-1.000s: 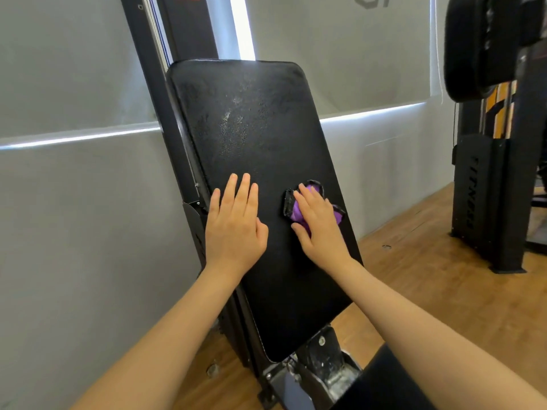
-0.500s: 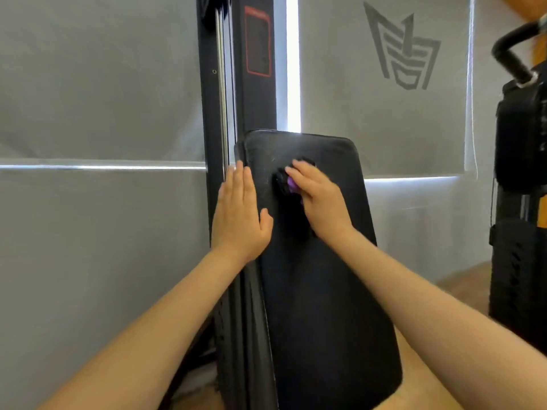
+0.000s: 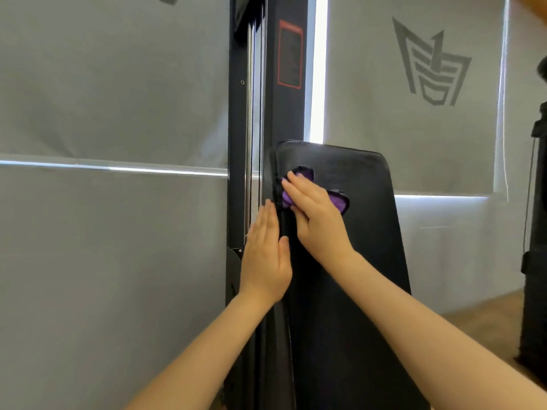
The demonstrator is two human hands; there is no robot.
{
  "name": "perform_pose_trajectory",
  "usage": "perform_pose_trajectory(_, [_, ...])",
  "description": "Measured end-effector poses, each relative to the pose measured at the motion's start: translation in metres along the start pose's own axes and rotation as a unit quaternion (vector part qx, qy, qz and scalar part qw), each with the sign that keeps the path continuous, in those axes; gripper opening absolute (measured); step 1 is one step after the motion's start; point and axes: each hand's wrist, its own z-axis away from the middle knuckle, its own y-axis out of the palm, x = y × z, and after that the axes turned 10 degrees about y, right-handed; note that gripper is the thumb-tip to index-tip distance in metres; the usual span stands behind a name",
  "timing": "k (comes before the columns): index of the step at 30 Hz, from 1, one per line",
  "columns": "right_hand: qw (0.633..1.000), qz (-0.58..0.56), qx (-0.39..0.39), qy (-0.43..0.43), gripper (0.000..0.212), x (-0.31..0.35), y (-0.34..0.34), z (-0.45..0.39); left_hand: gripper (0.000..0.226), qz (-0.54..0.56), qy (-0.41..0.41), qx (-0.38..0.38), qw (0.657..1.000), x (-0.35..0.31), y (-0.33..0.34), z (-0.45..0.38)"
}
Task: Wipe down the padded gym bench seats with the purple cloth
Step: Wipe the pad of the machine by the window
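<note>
Grey blinds [image 3: 112,84] behind the machine's black upright [image 3: 236,173]. Right hand [image 3: 318,214], fingers flat, presses the purple cloth [image 3: 337,201] onto the bench pad [image 3: 355,261]; cloth sits under the grip, now near the pad's top-left edge after climbing from mid-pad. Left hand [image 3: 266,255], flat, holding nothing, braces the pad's side below the grip. Upper section looks nearly covered.

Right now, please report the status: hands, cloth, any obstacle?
Left hand flat on pad's left edge. Right hand presses purple cloth on black pad, near top. No obstacle on pad.
</note>
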Motion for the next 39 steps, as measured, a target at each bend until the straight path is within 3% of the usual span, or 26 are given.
perform_pose_trajectory(7, [0.992,0.096,0.045,-0.071,0.055,-0.008,-0.014,0.026,0.051,0.05,-0.01,0.078,0.996,0.003,-0.023,0.023])
perform_pose_trajectory(10, [0.996,0.075,0.039,-0.027,0.048,-0.006,-0.017,0.011,0.052,0.061,-0.017,0.116,0.991,0.003,-0.03,0.023])
perform_pose_trajectory(13, [0.999,0.034,0.001,0.036,0.045,0.001,-0.003,0.028,0.047,0.114,-0.056,0.1,0.987,-0.002,-0.025,0.025])
perform_pose_trajectory(20, [0.999,0.031,-0.008,0.004,0.043,0.003,0.0,0.094,0.05,0.147,-0.085,0.078,0.982,-0.005,-0.02,0.029])
perform_pose_trajectory(26, [0.999,0.024,0.048,0.007,0.062,0.003,-0.003,0.181,0.053,0.132,-0.121,0.089,0.98,-0.019,-0.016,0.043])
perform_pose_trajectory(29, [0.995,0.039,0.093,-0.01,0.053,0.005,-0.01,0.232,0.057,0.115,-0.146,0.083,0.979,-0.028,-0.011,0.047])
perform_pose_trajectory(32, [0.985,0.068,0.151,-0.041,0.057,0.001,-0.022,0.258,0.061,0.104,-0.16,0.085,0.978,-0.036,-0.006,0.051])
perform_pose_trajectory(36, [0.964,0.112,0.23,-0.073,0.089,-0.006,-0.033,0.275,0.06,0.093,-0.18,0.041,0.978,-0.043,0.007,0.064])
perform_pose_trajectory(39, [0.952,0.119,0.265,-0.092,0.094,-0.009,-0.039,0.288,0.061,0.07,-0.185,0.009,0.98,-0.05,0.022,0.091])
